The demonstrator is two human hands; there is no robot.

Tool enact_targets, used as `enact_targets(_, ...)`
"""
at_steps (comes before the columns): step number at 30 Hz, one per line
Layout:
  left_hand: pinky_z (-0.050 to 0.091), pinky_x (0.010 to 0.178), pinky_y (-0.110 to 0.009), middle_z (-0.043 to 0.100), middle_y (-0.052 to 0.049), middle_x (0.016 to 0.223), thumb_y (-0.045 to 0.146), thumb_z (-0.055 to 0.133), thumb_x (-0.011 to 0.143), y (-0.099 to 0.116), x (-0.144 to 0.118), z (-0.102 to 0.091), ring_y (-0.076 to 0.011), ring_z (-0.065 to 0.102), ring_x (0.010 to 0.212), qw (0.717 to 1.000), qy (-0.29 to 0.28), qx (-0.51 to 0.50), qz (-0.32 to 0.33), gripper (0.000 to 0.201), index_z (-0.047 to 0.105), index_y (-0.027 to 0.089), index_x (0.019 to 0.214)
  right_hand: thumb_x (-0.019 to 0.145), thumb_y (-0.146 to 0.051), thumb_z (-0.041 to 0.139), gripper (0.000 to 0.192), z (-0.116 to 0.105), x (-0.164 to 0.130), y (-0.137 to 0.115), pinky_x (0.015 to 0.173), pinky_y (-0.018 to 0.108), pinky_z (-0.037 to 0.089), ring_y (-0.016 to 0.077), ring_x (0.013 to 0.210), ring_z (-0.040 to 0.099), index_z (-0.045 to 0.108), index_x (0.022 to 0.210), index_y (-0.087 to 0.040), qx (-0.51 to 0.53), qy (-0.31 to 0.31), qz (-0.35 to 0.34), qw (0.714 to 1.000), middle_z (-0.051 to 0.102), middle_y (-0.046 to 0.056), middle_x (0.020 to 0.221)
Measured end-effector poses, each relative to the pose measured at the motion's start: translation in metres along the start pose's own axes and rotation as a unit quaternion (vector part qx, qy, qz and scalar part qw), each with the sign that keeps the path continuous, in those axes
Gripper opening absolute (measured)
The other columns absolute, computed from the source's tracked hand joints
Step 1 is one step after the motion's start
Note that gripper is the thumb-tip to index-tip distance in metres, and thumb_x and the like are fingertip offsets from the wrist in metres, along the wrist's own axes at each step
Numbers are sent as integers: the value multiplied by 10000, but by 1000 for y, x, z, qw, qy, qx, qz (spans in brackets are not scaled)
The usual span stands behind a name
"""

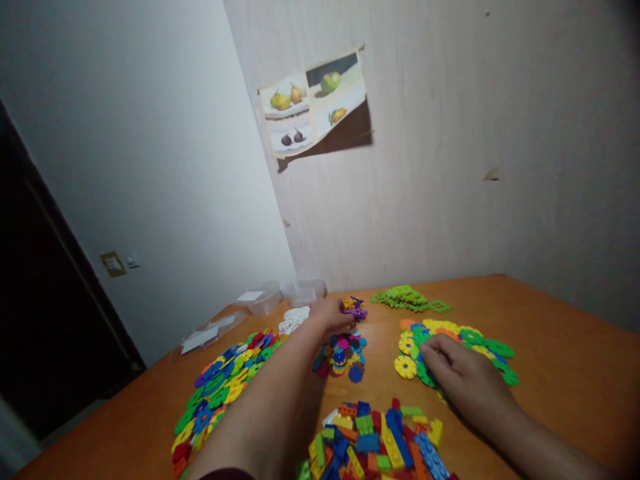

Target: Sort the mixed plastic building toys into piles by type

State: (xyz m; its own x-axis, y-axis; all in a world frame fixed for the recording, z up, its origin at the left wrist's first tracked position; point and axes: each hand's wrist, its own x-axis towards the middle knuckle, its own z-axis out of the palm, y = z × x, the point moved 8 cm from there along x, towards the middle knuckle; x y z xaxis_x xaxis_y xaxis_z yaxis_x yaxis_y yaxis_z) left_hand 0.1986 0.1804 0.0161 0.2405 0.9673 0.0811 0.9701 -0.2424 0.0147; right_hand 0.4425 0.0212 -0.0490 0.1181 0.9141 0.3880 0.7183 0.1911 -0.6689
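My left hand (330, 316) reaches across to a small pile of purple and orange plastic pieces (356, 312). Its fingers are curled at that pile's edge; what they pinch, if anything, is hidden. Just below it lies a heap of shiny round discs (345, 353) in blue, pink and brown. My right hand (465, 373) is closed, thumb against the curled fingers, over the near side of a pile of flower-shaped discs (406, 367) in yellow, green, blue and orange. Whatever sits inside that grip cannot be made out.
Building bricks (370, 441) are heaped at the front. More flower discs (220, 393) spread left, partly behind my left forearm. White pieces (294, 320), clear plastic boxes (265, 300) and a clear lid (210, 333) lie farther back. Light-green pieces (407, 298) rest near the wall on the orange table (560, 373).
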Motion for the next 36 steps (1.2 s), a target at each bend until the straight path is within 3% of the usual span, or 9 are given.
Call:
enact_targets(5, 511, 726, -318, 781, -122, 978, 625, 646, 773, 11, 17, 6, -294, 715, 905, 1000, -4, -3, -16, 463, 777, 216, 946, 974, -519, 438, 365, 1, -1, -2, 559, 273, 348, 181, 635, 601, 626, 822, -244, 15, 1, -4, 1000, 615, -14, 653)
enact_targets(15, 497, 772, -316, 753, -154, 1129, 654, 633, 811, 9, 18, 3, -323, 686, 1057, 998, 46, -24, -36, 518, 741, 204, 1046, 968, -526, 433, 378, -1, -2, -9, 572, 276, 333, 183, 646, 603, 628, 813, -242, 21, 3, -1, 1000, 624, -7, 662)
enact_targets(20, 472, 725, -294, 758, -109, 1020, 470, 508, 943, 8, 5, 7, -245, 685, 940, 997, 46, -65, 17, 375, 741, 181, 997, 977, -541, 419, 394, -3, -3, -12, 581, 278, 346, 187, 649, 604, 628, 823, -244, 18, 11, -5, 1000, 625, -3, 668)
enact_targets(24, 475, 703, -279, 739, -50, 901, 522, 471, 968, 19, -15, 22, -194, 659, 822, 983, 3, -140, 122, 444, 744, 174, 989, 967, -544, 438, 388, -1, -1, -11, 557, 269, 348, 185, 632, 602, 632, 811, -246, 24, 4, -17, 1000, 624, -2, 647)
enact_targets(26, 497, 768, -297, 740, -58, 963, 598, 502, 945, 29, -30, 27, -206, 658, 874, 965, -12, -177, 194, 505, 747, 174, 1065, 968, -543, 438, 386, 0, 0, -10, 552, 266, 349, 185, 635, 606, 640, 823, -248, 23, 0, -14, 1000, 638, 0, 659)
enact_targets(29, 491, 944, -341, 716, -82, 1172, 686, 563, 890, 38, -50, 31, -252, 637, 1080, 954, -16, -153, 257, 591, 729, 219, 1212, 971, -546, 431, 390, 0, -1, -9, 549, 266, 349, 184, 633, 608, 646, 839, -250, 16, -4, -8, 1000, 642, -2, 666)
enact_targets(36, 452, 1085, -401, 639, -114, 1348, 624, 549, 926, 39, -71, 40, -288, 580, 1245, 958, -4, -98, 268, 574, 680, 243, 1333, 973, -541, 430, 391, -5, -3, -15, 562, 271, 332, 175, 634, 595, 626, 811, -245, 16, 5, -6, 1000, 610, -14, 647)
